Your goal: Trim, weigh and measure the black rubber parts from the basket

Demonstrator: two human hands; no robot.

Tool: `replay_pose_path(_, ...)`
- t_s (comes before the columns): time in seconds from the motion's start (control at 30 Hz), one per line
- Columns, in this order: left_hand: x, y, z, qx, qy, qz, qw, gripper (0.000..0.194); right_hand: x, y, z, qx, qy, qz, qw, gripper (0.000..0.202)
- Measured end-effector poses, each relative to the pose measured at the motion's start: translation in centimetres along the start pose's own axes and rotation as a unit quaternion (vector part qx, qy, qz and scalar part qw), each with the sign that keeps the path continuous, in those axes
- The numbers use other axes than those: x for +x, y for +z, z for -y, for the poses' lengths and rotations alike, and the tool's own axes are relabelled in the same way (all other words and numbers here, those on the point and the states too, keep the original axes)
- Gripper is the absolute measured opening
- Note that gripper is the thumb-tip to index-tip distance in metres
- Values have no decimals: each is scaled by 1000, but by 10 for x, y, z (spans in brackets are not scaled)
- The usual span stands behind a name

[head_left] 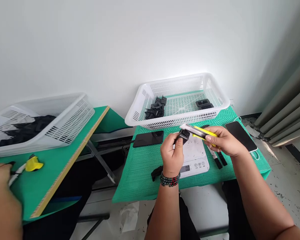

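Observation:
My left hand (173,151) grips a small black plastic part (183,135) above a white kitchen scale (198,155) whose display reads 0.0. My right hand (221,140) is closed around a yellow utility knife (205,132). The knife's blade end points left and lies close to the top of the black part; whether they touch is unclear. Beneath my left wrist, another black piece (156,173) rests on the green mat (137,176).
Behind the scale stands a white basket (180,118) with black parts. A dark phone (148,139), a second phone (240,135) and markers (216,158) lie around it. On the left table (65,146) are another basket (72,123), a yellow tool (33,164) and a person's arm (3,196).

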State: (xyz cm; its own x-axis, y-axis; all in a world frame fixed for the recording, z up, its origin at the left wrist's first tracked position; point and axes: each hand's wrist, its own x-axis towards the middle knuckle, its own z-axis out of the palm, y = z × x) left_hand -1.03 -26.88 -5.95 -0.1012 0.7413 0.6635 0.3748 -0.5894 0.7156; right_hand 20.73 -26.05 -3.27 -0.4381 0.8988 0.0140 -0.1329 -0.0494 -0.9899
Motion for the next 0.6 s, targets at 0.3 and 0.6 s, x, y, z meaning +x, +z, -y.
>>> replay_pose_path(0.3, -7, 5, -1, -135, -93, -37, 986, 37, -2, 1, 0, 77, -28, -50, 995, 45)
replay_pose_path(0.6, -2, 6, -2, -486, -279, -90, 823, 29, 1, 4, -10, 192, -60, 80, 976, 39)
